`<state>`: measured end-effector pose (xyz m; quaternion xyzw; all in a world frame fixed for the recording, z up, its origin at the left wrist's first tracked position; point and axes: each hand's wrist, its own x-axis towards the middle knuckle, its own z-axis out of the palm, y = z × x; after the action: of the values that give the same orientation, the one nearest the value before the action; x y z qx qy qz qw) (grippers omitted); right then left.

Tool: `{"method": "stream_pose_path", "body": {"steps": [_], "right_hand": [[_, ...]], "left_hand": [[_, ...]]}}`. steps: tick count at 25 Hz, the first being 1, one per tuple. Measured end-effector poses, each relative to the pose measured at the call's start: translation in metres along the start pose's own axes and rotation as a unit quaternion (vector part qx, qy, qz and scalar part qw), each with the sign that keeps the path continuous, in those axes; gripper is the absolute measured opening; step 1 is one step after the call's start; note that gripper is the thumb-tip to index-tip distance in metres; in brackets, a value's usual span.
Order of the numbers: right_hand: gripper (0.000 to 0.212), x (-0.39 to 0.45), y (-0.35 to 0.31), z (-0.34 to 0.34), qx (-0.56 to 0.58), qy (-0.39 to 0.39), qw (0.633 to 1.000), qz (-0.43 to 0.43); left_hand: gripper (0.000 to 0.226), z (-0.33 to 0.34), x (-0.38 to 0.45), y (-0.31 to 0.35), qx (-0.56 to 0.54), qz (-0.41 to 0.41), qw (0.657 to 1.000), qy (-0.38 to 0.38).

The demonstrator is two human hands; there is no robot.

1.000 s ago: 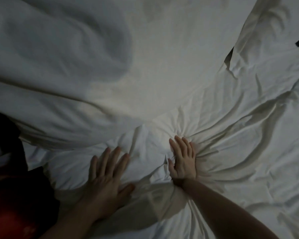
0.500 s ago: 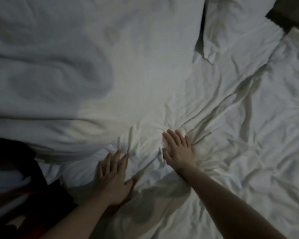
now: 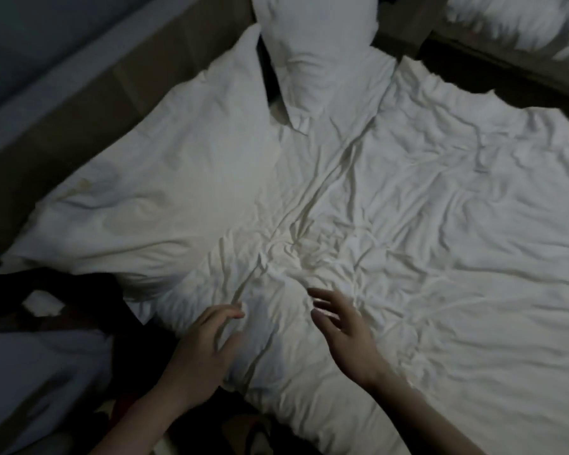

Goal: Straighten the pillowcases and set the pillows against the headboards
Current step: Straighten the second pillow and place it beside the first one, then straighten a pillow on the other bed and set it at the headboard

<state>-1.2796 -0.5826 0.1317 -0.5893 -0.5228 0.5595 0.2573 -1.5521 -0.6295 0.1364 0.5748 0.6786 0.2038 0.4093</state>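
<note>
Both hands reach over the crumpled white duvet (image 3: pixel 408 224). The left hand (image 3: pixel 207 349) and the right hand (image 3: pixel 345 326) have loose, spread fingers and hold nothing. Beyond the duvet, two white pillows (image 3: pixel 165 178) (image 3: pixel 316 60) lie near the brown headboard (image 3: pixel 89 103).

Dim, soft frame. Upright pillow (image 3: pixel 312 44) against the headboard (image 3: pixel 165 65): top cut by the upper edge. Another white pillow (image 3: pixel 519 24) right of the headboard, clipped at the top-right corner. Left of the near pillow (image 3: pixel 165 198), dark clutter (image 3: pixel 63 290) too murky to identify, possibly clothing. Both forearms run off the bottom edge
</note>
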Motion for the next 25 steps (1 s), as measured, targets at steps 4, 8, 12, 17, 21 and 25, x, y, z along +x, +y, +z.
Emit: {"method": "stream_pose_path", "body": {"steps": [4,8,12,17,21,25], "right_hand": [[0.03,-0.107,-0.036,-0.016,0.033,0.017,0.999,0.006],[0.03,-0.205,-0.05,-0.022,0.05,0.045,0.998,0.001],[0.029,-0.291,-0.05,-0.031,0.083,0.089,0.993,0.004],[0.033,-0.375,-0.024,-0.053,0.111,0.159,0.981,0.028],[0.034,-0.423,0.005,-0.077,0.135,0.191,0.971,0.051],[0.033,-0.467,0.042,-0.124,0.159,0.222,0.96,0.054]], "left_hand": [[0.024,-0.021,-0.068,0.041,-0.024,0.04,0.999,0.0],[0.025,-0.035,-0.125,0.071,-0.034,0.085,0.995,-0.024],[0.036,-0.029,-0.182,0.101,-0.087,0.101,0.99,-0.045],[0.035,0.01,-0.225,0.138,-0.083,0.125,0.98,-0.128],[0.03,0.049,-0.243,0.173,-0.045,0.156,0.972,-0.173],[0.025,0.11,-0.262,0.215,-0.025,0.171,0.966,-0.194]]}}
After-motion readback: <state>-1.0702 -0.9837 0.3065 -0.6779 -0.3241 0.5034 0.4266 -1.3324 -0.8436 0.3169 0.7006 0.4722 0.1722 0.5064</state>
